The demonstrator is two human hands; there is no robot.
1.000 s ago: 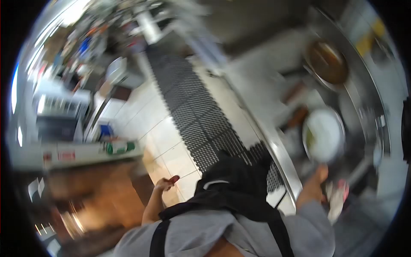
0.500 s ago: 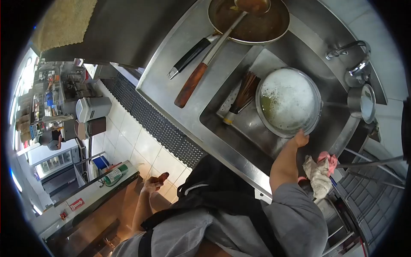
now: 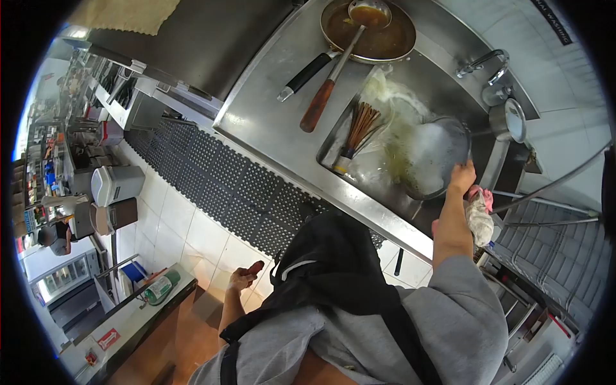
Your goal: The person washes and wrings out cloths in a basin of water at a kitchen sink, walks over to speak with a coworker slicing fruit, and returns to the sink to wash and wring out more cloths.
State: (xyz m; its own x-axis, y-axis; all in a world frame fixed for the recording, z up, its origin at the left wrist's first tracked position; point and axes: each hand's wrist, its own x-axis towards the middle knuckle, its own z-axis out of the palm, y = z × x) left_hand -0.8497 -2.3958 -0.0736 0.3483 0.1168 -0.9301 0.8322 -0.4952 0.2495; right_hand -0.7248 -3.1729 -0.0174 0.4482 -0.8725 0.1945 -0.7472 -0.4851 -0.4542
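My right hand point(image 3: 462, 176) is closed on the rim of a round metal pan point(image 3: 428, 196) in the sink point(image 3: 410, 205). The pan is tilted, and foamy, yellowish water point(image 3: 398, 138) spills from it over the far left part of the basin. A bamboo scrubbing brush point(image 3: 363, 125) lies beside the pan, its bound end toward me. Low at my left side, my left hand point(image 3: 240, 280) is closed around a small dark red object point(image 3: 256, 267) whose kind I cannot make out.
A frying pan point(image 3: 333, 35) of brown liquid stands on the steel counter, a ladle point(image 3: 317, 106) resting across it. A faucet point(image 3: 484, 63) and a small pot point(image 3: 507, 120) are behind the sink. Rags point(image 3: 480, 221) hang at right. A rubber mat point(image 3: 205, 170) covers the floor. Another person point(image 3: 59, 237) stands far left.
The pan, level and full of foam before, has been tipped leftward by my right hand, and its water has flooded into the sink. My left hand still holds the dark red object.
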